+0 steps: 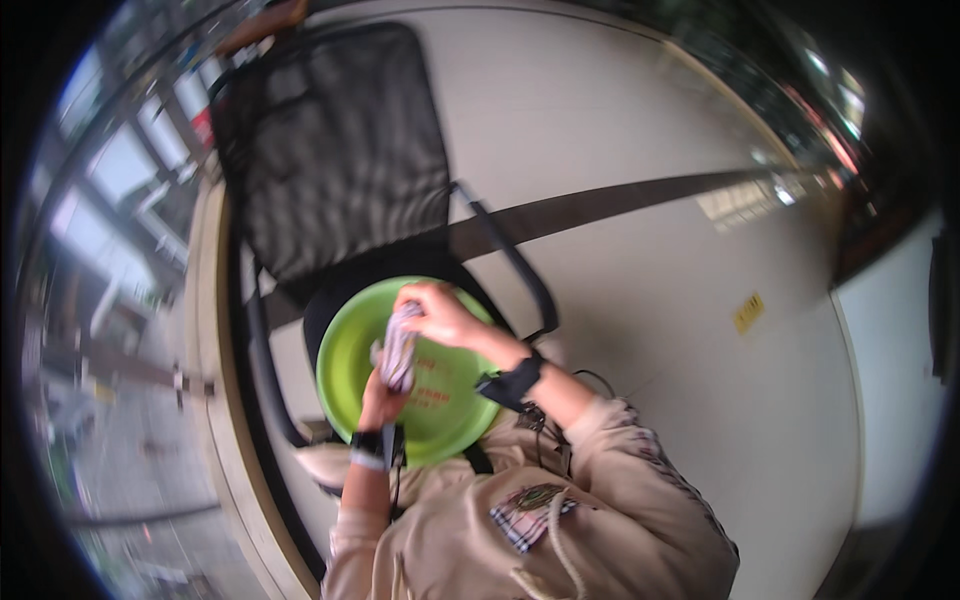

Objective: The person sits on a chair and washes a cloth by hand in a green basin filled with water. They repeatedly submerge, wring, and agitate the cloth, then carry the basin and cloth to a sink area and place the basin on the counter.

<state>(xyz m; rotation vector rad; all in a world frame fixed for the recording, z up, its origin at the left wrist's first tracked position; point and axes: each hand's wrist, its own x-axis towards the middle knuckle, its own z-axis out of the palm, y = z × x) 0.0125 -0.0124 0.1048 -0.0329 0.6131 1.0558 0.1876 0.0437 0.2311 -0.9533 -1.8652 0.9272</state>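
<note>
A bunched, striped cloth stretches between my two hands above a green plastic basin. My left hand grips its lower end, while my right hand holds the upper end. The basin rests on the black seat of an office chair and bears red writing on its inside. Motion blur hides the cloth's exact kind and the finger details. Black bands with cables circle both wrists.
The chair's black mesh backrest rises beyond the basin, with a curved armrest on the right. A pale floor crossed by a dark strip lies to the right. A window ledge and glass run along the left.
</note>
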